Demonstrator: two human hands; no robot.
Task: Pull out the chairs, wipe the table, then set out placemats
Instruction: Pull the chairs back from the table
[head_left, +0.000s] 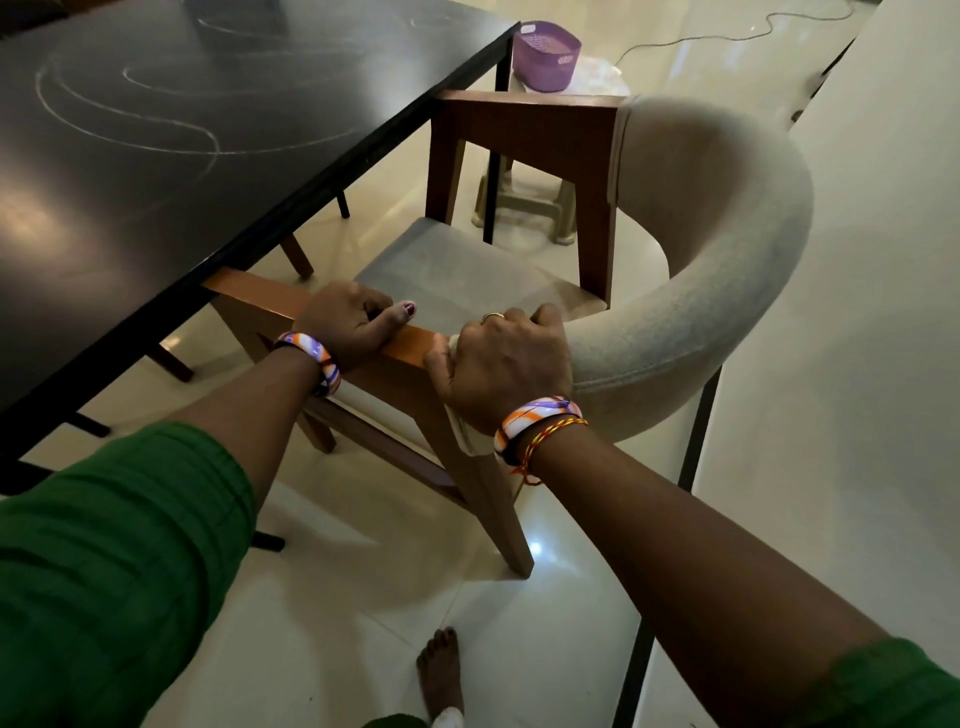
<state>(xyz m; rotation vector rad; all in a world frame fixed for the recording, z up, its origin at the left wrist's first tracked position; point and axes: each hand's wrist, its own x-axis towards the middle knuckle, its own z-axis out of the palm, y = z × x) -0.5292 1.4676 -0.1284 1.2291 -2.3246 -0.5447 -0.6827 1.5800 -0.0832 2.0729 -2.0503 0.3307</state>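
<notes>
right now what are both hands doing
Left hand: gripping the chair armrest.
Right hand: gripping the same armrest, with a cloth under it.

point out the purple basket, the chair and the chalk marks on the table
purple basket (545, 54), head view, its perforated side wall.
chair (691, 249), head view, its padded curved backrest.
chalk marks (156, 117), head view, a looping line on the dark tabletop.

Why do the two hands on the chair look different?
The left hand grips the bare orange-brown wooden arm of the chair, thumb with a painted nail pointing along it. The right hand grips where the wood meets the curved cream padded backrest, and it wears a gold ring plus a red-yellow thread at the wrist. Both wear an orange-and-white bangle.
</notes>
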